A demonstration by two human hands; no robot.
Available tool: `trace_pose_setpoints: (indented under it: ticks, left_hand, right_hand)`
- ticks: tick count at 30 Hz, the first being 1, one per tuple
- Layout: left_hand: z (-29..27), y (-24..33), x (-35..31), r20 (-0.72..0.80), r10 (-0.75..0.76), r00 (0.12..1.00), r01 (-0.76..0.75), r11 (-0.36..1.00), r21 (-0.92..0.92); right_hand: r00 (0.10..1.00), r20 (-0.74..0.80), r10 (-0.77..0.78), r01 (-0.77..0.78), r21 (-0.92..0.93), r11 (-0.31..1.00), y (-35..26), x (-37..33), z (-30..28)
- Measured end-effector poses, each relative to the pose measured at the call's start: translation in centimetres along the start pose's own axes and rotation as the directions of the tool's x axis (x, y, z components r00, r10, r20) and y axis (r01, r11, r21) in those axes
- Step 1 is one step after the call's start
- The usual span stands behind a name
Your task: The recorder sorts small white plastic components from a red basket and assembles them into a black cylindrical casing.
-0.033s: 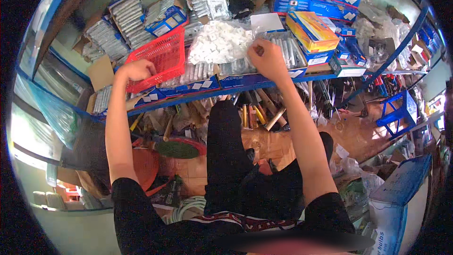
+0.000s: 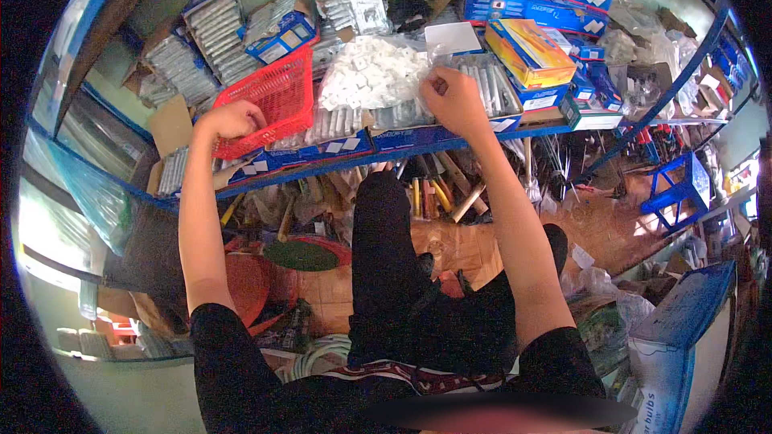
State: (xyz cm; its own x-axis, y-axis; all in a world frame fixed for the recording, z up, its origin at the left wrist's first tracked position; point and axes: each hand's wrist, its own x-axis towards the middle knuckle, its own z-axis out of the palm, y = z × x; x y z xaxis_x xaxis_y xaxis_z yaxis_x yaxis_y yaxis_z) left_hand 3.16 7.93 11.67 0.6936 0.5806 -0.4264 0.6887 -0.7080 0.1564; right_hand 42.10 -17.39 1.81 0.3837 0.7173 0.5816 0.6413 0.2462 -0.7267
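head view: left hand (image 2: 233, 120) at near left side of red basket (image 2: 281, 96), fingers curled; cannot tell if it grips the rim

right hand (image 2: 454, 95) narrow, fingers bunched by right edge of bag of white pieces (image 2: 370, 72); contents, if any, hidden

bag lies right of basket, atop boxed silver packets (image 2: 338, 122)

step, judged: handling at basket and bag; moving either calls for keeping pieces contained

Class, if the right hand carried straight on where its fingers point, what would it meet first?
Probably the clear plastic bag of small white pieces, just left of the right hand; depth is unclear, so they may be touching.
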Motion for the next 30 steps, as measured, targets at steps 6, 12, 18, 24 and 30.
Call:
trace_pose_setpoints:
  ticks: [6,12,18,24,30]
  left_hand:
    - [-2.4,4.7,-0.7,-0.286,0.026,0.958,-0.152,0.892,-0.427]
    - [-3.2,15.4,2.0,-0.587,0.318,0.744,-0.570,0.760,-0.312]
    - [-0.7,22.3,7.9,-0.676,0.318,0.665,-0.652,0.690,-0.316]
    - [3.4,25.1,12.0,-0.641,0.251,0.726,-0.564,0.751,-0.345]
    - [4.2,23.8,11.2,-0.715,0.323,0.620,-0.514,0.856,-0.059]
  right_hand:
    - [1.000,0.024,0.014,-0.013,-0.012,1.000,-0.2,0.2,-0.3]
    - [1.000,0.019,-0.004,0.004,-0.011,1.000,-0.4,0.2,-0.4]
    - [0.998,0.028,0.054,-0.055,0.032,0.998,-0.4,0.2,0.0]
    - [0.999,0.002,0.041,-0.041,0.033,0.999,0.5,0.5,0.0]
    - [1.000,-0.005,-0.016,0.016,-0.012,1.000,0.4,0.6,0.5]
